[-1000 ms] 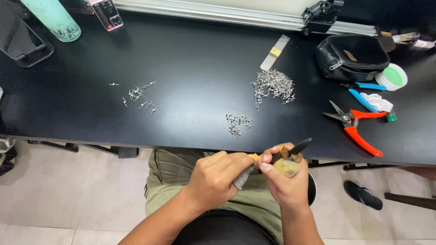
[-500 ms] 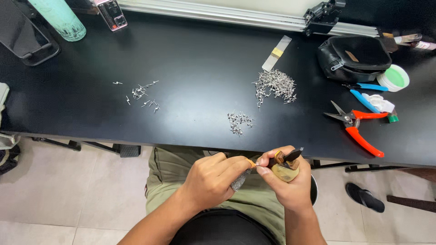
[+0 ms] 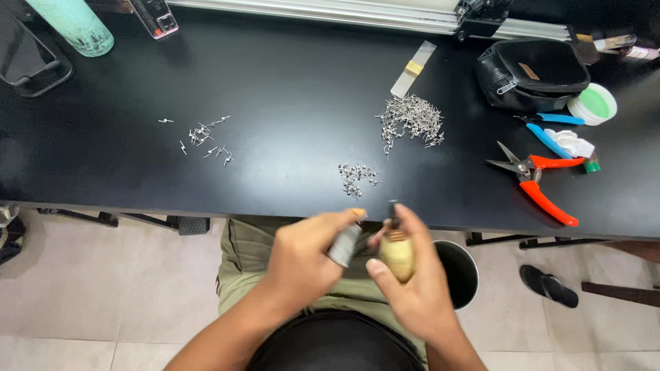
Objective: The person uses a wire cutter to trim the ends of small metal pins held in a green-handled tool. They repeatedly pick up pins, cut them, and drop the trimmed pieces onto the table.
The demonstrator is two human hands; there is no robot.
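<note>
Both hands are over my lap, just in front of the black table's (image 3: 289, 82) near edge. My left hand (image 3: 306, 257) grips a small grey cylinder-shaped part (image 3: 344, 245), blurred by motion. My right hand (image 3: 412, 285) holds a tan, rounded tool handle (image 3: 397, 255) with a dark tip (image 3: 393, 209) pointing up toward the table. The two held things are close together, nearly touching. On the table lie three groups of small metal pins: a big heap (image 3: 411, 122), a small cluster (image 3: 356, 176) near the edge, and a scattered group (image 3: 204, 137) to the left.
Orange-handled cutters (image 3: 540, 180) and blue-handled pliers (image 3: 548, 134) lie at the right, with a black pouch (image 3: 533, 72) and a round green-and-white tub (image 3: 592, 103). A teal bottle (image 3: 72, 24) stands far left. A dark bin (image 3: 457, 271) and a sandal (image 3: 550, 285) sit on the floor.
The tool in my right hand has turned from slanting right to pointing up. My left hand has shifted along it and is blurred. The view has drifted slightly.
</note>
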